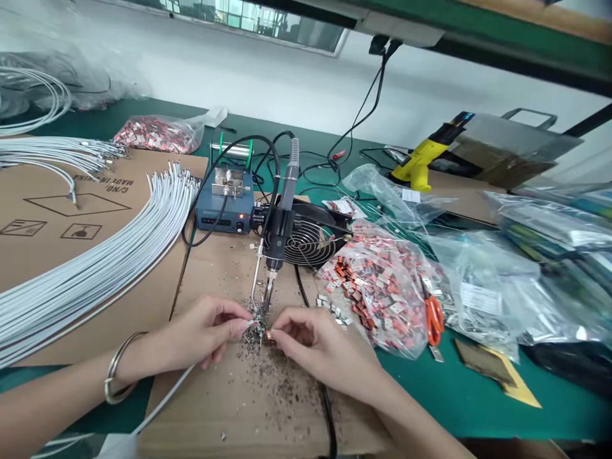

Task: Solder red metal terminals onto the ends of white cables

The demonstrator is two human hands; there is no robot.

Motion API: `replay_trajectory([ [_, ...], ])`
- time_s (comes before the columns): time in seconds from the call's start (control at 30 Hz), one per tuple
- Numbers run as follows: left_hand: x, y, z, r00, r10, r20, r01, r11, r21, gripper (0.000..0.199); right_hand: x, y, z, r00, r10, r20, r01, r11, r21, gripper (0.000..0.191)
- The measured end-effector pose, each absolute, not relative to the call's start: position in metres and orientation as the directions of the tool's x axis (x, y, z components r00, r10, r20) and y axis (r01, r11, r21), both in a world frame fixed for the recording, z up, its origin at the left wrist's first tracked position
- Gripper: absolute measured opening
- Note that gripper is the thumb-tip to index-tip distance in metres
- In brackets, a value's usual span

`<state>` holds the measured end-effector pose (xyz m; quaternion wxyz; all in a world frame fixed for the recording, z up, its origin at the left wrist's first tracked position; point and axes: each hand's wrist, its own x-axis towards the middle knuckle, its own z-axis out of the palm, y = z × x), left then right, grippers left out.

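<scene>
My left hand is closed in a pinch on the end of a white cable, which trails down toward the bottom edge. Opposite it, my right hand pinches a small orange and metal connector. Between the two sits the tip of a soldering iron, held upright in a stand, pointing down. Dark solder bits lie scattered below on the cardboard. The cable end and the connector are close together at the tip; whether they touch is too small to tell.
A blue soldering station and a black fan stand behind. A bundle of white cables lies at the left. Bags of connectors, orange scissors and a yellow heat gun are at the right.
</scene>
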<state>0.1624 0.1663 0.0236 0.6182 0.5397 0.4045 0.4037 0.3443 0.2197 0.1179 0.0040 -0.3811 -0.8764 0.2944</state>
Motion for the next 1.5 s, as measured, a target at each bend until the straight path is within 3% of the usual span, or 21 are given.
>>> replay_trajectory([
  [0.13, 0.163, 0.167, 0.024, 0.333, 0.940, -0.079, -0.086, 0.113, 0.990, 0.046, 0.343, 0.233, 0.101, -0.612, 0.688, -0.389, 0.566, 0.037, -0.824, 0.030],
  [0.23, 0.164, 0.170, 0.025, 0.303, 0.947, -0.103, -0.117, 0.144, 0.983, 0.047, 0.339, 0.236, 0.093, -0.599, 0.700, -0.389, 0.438, -0.120, -0.891, 0.041],
  [0.53, 0.164, 0.172, 0.034, 0.343, 0.937, -0.064, -0.099, 0.104, 0.990, 0.034, 0.340, 0.231, 0.095, -0.597, 0.723, -0.349, 0.386, -0.122, -0.914, 0.034],
  [1.17, 0.163, 0.170, 0.039, 0.348, 0.924, -0.160, -0.071, 0.196, 0.978, 0.040, 0.340, 0.232, 0.095, -0.616, 0.725, -0.308, 0.360, -0.088, -0.929, 0.028],
  [1.5, 0.160, 0.171, 0.035, 0.384, 0.916, -0.116, -0.136, 0.180, 0.974, 0.043, 0.342, 0.230, 0.099, -0.638, 0.700, -0.321, 0.331, -0.128, -0.935, 0.029],
])
